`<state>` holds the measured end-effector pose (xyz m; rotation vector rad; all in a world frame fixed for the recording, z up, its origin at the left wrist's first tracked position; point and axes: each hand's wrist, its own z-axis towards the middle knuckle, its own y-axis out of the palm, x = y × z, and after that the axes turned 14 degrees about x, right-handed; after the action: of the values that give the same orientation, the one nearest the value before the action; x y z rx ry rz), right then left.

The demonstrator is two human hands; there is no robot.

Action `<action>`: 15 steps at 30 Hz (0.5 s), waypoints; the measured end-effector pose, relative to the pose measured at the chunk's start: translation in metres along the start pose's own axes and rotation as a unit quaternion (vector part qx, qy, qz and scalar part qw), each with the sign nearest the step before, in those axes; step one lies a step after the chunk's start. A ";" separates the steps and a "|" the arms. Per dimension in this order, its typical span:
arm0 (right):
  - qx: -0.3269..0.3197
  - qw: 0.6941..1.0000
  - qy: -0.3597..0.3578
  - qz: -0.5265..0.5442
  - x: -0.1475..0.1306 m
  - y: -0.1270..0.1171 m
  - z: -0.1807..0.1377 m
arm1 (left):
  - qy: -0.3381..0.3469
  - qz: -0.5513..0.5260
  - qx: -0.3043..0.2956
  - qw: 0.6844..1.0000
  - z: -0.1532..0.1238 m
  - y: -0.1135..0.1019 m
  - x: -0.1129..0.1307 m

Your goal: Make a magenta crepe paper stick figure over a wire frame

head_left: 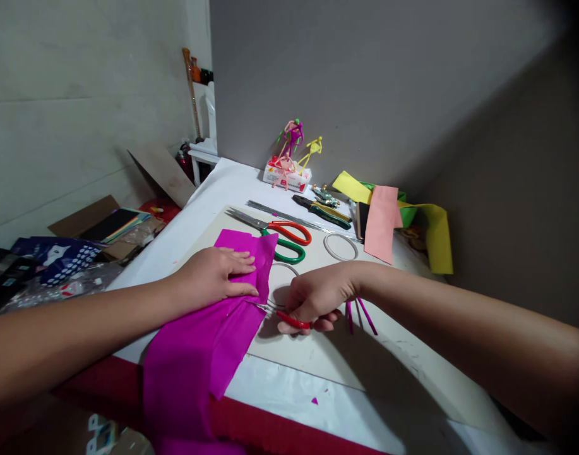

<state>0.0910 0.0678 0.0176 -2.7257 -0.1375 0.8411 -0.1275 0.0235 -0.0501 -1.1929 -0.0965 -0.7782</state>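
1. Left hand (213, 276) lies open and flat, pressing the magenta paper (194, 360) onto the board (312, 357) (it runs off the board's near edge).
2. Right hand (315, 297) grips small red scissors (292, 320), blades at the paper's edge.
3. Bigger scissors (284, 241) lie just beyond the paper, on the board.

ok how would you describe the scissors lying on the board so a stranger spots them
On the white-covered table lies a pale board. Near its far edge, just past the magenta crepe paper, sit long scissors with one red and one green handle, unlike the smaller red-handled pair in the right hand.
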 end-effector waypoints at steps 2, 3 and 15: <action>0.004 1.000 -0.002 0.003 -0.002 0.000 0.000 | -0.001 -0.001 0.002 1.000 0.000 0.000 0.000; 0.007 1.000 -0.003 0.001 -0.002 0.000 0.000 | -0.001 -0.002 0.002 1.000 0.000 0.000 0.000; 0.048 0.998 -0.004 -0.044 0.005 0.002 -0.011 | 0.014 0.004 -0.008 1.000 0.001 -0.001 -0.002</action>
<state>0.1015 0.0639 0.0228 -2.6064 -0.2124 0.8122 -0.1291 0.0249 -0.0501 -1.1968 -0.0620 -0.7890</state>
